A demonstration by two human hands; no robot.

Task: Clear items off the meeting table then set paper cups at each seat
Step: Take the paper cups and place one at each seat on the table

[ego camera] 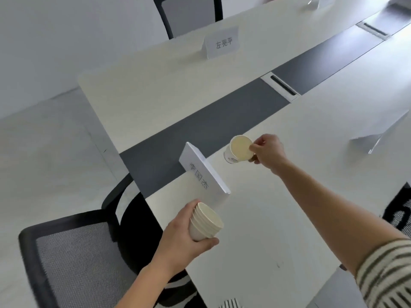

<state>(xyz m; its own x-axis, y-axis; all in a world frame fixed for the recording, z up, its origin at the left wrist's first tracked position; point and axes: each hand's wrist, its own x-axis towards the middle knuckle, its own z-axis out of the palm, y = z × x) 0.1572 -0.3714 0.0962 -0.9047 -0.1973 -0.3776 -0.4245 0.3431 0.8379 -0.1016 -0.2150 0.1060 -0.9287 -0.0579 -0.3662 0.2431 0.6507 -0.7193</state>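
Cup (239, 151): centre of frame, pinched at its rim by my right hand (268, 152), tilted, mouth toward me, base low over the table (278, 207) just right of the name card (203, 172). Stack (205, 222): lower centre, gripped in my left hand (180, 238), farther from that seat.

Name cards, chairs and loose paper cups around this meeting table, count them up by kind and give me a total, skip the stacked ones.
Name cards: 4, nearest, far side, right, top edge, cropped
Chairs: 2, near, far
Single paper cup: 1, in the right hand
Total: 7
The stack of cups in the left hand is too nested to count.
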